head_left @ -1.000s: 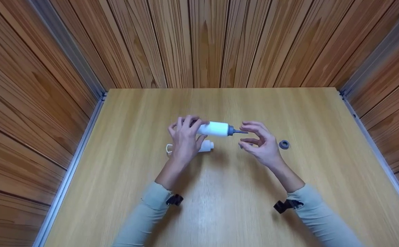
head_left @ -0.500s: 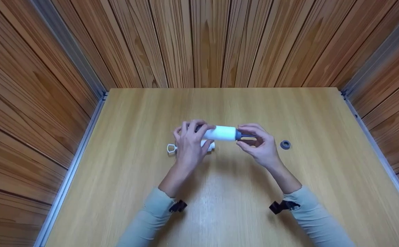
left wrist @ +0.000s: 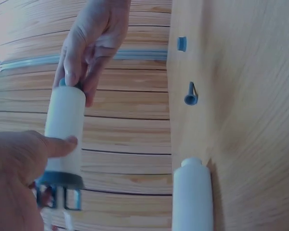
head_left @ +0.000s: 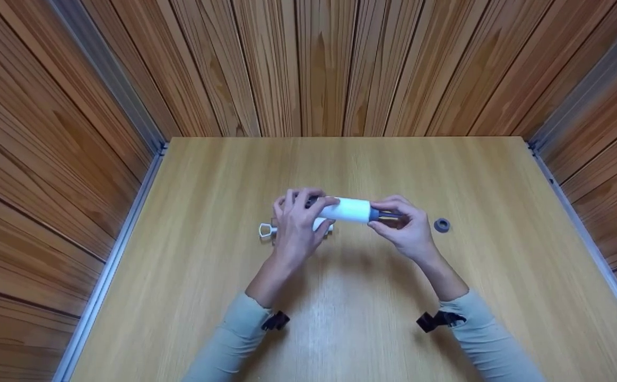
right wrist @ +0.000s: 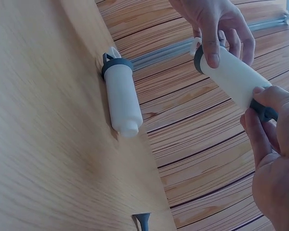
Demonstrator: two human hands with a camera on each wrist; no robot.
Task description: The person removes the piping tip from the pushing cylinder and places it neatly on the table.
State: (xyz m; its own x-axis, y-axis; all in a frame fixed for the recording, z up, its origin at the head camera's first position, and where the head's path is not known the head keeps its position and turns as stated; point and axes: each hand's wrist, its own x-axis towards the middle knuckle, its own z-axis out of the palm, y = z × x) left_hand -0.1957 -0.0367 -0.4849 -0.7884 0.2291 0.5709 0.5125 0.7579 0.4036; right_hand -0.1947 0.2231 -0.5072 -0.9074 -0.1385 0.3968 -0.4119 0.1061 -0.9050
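Observation:
My left hand grips a white squeeze bottle near its dark-collared end and holds it sideways above the table. My right hand pinches the dark grey nozzle cap at the bottle's other end between thumb and fingers. In the right wrist view the cap sits right against the bottle's end. A dark collar with open loops shows at the left-hand end. Beneath the left hand a second white bottle lies on the table, with a dark collar and a white loop.
A dark grey ring lies on the wooden table to the right of the right hand. Another dark cone-shaped nozzle lies on the table between ring and second bottle. Wood-panelled walls enclose the back and sides.
The held bottle has moved slightly right and toward me. My right fingers have gone from standing apart around the nozzle to pinching its base at the bottle's end.

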